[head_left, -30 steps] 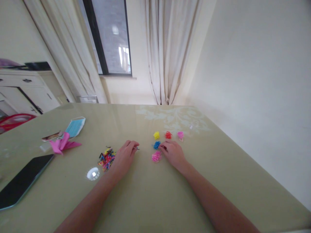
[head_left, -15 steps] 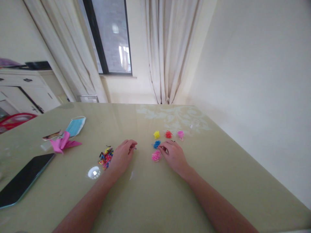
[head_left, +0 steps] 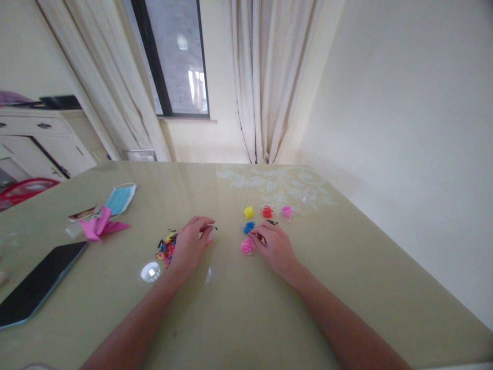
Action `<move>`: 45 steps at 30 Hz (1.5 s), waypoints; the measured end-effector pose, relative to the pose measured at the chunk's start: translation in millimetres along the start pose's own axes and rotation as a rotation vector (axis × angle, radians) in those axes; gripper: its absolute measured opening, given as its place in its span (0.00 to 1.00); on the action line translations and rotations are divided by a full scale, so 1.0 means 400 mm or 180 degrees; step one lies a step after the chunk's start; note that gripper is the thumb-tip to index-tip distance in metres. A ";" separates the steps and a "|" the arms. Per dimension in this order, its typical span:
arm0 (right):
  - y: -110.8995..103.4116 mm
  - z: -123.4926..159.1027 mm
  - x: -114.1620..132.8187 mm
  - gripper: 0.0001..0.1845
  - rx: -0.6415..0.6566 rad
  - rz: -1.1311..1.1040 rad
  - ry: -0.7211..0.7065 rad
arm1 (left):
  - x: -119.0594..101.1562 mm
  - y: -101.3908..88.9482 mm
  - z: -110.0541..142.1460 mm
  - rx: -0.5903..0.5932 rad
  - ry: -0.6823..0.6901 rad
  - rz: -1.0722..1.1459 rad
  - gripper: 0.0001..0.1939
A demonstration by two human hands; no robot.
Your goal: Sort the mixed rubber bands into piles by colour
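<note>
On the green table (head_left: pixel 246 308), my left hand (head_left: pixel 189 244) is pinched on a small dark rubber band (head_left: pixel 212 226), just right of a mixed pile of small coloured bands (head_left: pixel 165 249). My right hand (head_left: pixel 273 245) rests curled with its fingertips between the blue band heap (head_left: pixel 248 226) and the pink band heap (head_left: pixel 246 246); what it pinches is too small to name. Farther back lie a yellow heap (head_left: pixel 248 211), a red heap (head_left: pixel 267 211) and a magenta heap (head_left: pixel 286 211). A loose black band (head_left: pixel 271 222) lies by the right hand.
At the left lie a dark phone or tablet (head_left: pixel 36 285), a pink folded paper (head_left: pixel 99 226), a blue face mask (head_left: pixel 119 198) and a small card (head_left: pixel 80 213). A wall runs along the table's right edge. Curtains and a window stand behind.
My left hand drew back slightly toward the mixed pile and lifted its pinched band. The right hand shifted a little toward me, near the pink heap; a black band now shows beyond it.
</note>
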State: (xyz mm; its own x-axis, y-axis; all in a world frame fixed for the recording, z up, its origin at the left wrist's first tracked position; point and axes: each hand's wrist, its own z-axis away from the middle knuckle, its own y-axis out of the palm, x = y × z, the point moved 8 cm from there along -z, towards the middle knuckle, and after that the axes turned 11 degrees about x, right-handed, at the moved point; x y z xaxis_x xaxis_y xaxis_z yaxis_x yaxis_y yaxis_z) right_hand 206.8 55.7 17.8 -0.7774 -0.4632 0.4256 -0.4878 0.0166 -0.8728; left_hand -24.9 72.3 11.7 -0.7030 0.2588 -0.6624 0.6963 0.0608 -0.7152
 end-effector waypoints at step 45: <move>-0.135 0.035 0.021 0.03 -0.0883 -0.2225 -0.0410 | -0.064 0.079 0.016 0.0886 -0.0037 0.1061 0.16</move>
State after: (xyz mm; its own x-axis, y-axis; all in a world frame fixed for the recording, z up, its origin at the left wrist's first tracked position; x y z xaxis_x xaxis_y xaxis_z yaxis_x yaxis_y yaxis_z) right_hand 232.2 38.5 64.9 -0.2070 -0.5472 0.8110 -0.9446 -0.1042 -0.3114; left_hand 14.1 61.3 4.6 -0.4490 0.2093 -0.8687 0.8210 -0.2870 -0.4935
